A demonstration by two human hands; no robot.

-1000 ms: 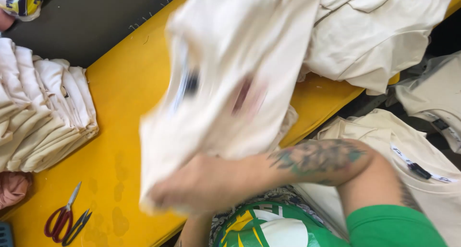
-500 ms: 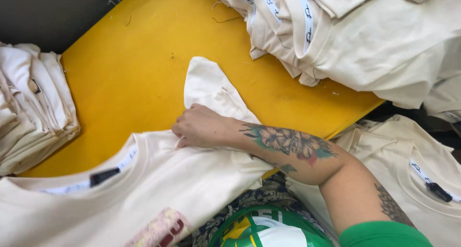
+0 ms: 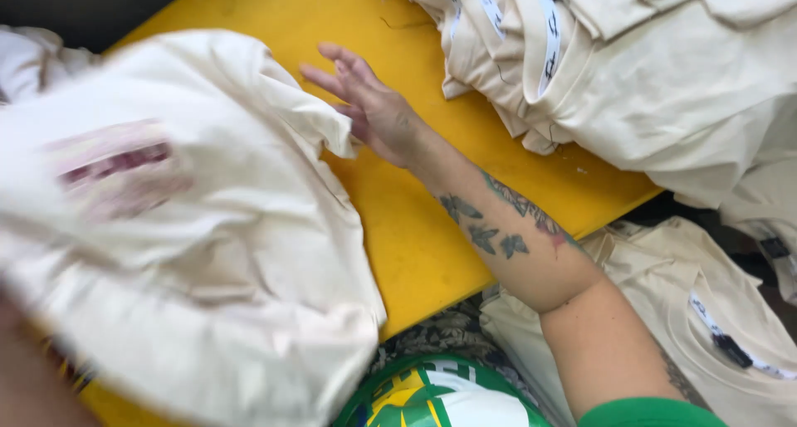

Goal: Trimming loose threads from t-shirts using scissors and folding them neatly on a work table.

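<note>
A cream T-shirt [image 3: 191,253] with a faint red print fills the left of the view, raised close to the camera and blurred. My left hand [image 3: 21,377] shows only as a blurred patch of skin at the bottom left, under the cloth and gripping it. My right hand [image 3: 374,103], on a tattooed forearm, reaches across the yellow table [image 3: 415,228] with fingers spread. Its palm side touches the shirt's bunched edge and it holds nothing.
A pile of cream shirts with label strips [image 3: 664,78] covers the table's top right corner. More cream shirts [image 3: 714,311] lie below the table edge at the right. Part of another stack [image 3: 33,53] shows at the top left. A green and yellow garment [image 3: 432,394] is at the bottom centre.
The shirt lay flat on the table half a second ago. Now it is lifted on the left. My right hand has come off it and moved up the table with fingers spread.
</note>
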